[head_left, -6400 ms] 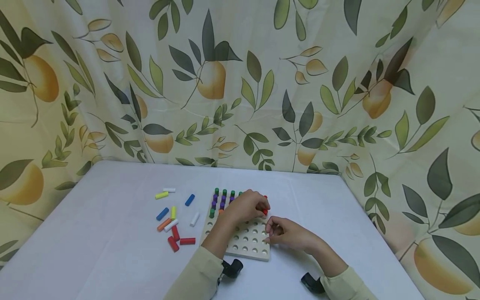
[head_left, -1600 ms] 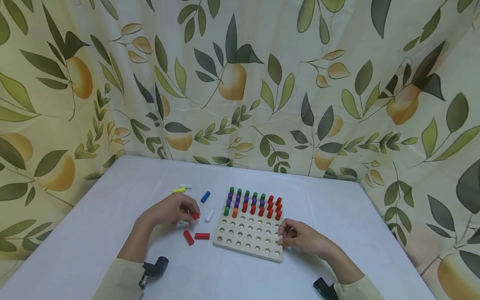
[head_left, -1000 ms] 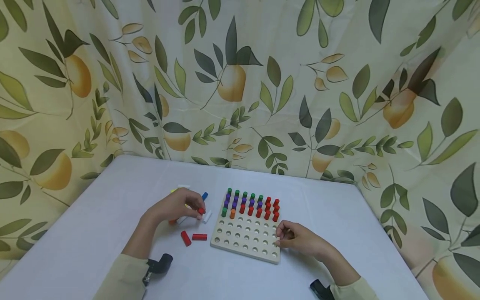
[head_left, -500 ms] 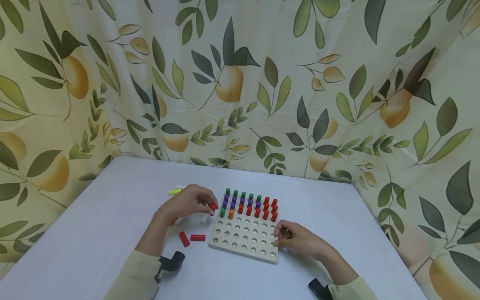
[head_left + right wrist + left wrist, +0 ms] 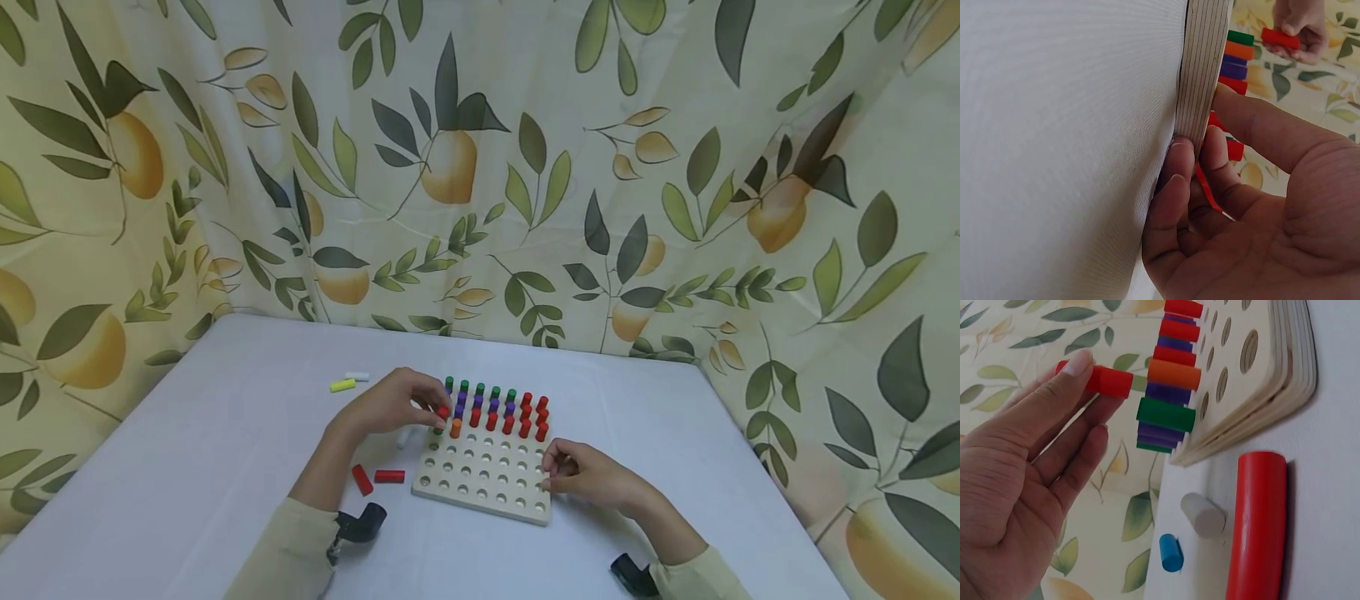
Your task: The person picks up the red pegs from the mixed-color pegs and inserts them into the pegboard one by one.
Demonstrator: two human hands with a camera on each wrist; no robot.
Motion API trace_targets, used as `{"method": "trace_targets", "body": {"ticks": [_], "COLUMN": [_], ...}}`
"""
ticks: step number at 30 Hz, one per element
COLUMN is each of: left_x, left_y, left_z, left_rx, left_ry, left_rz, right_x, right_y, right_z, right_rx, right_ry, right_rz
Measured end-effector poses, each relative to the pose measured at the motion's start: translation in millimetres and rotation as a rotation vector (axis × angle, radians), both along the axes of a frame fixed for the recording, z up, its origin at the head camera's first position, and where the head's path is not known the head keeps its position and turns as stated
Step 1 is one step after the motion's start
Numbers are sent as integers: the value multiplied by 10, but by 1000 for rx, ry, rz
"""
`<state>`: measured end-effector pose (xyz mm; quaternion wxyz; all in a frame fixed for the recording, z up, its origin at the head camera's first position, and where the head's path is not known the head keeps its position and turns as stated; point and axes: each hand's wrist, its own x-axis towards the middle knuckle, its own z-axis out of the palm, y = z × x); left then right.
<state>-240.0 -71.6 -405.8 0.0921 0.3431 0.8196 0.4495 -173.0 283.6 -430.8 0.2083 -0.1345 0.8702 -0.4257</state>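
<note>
My left hand (image 5: 397, 404) pinches a red peg (image 5: 1111, 382) between thumb and fingers, raised off the board's left side, close to the green peg (image 5: 1166, 415) and orange peg (image 5: 1174, 374). The wooden pegboard (image 5: 480, 500) has rows of green, purple and red pegs standing in its far part; the holes in its near part are bare. At the board's right edge, my right hand (image 5: 592, 475) grips it. In the right wrist view the thumb lies on the peg side of the board edge (image 5: 1204, 69), with fingers curled against the edge and white cloth.
Two loose red pegs (image 5: 389, 477) lie left of the board. Farther back are a yellow peg (image 5: 342, 385) and a white peg (image 5: 357, 377). Another white peg (image 5: 1202, 515) and a blue peg (image 5: 1171, 552) lie near the board's left edge. A patterned curtain (image 5: 480, 167) hangs behind the table.
My left hand first was over the board's right side, then took a red peg from the loose ones and carried it right to the board's left side. My right hand has stayed at the board's edge.
</note>
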Motion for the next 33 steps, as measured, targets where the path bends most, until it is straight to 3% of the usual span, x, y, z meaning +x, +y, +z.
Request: {"method": "trace_targets", "body": {"ticks": [12,19,33], "left_x": [-40,-50,-70], "left_y": [223,373,525], "left_z": [-42,-71,-93], "left_rx": [-20,21,-33], "left_ry": [2,-7,-71], "left_rz": [-19,-16,67], "right_x": [-2,-3,-11], "right_y": [2,17,12], "right_z": [-18,-10,-8], "right_rx": [3,-7,-1], "right_ry": [-6,9,-9], "right_rz": [1,21,13]}}
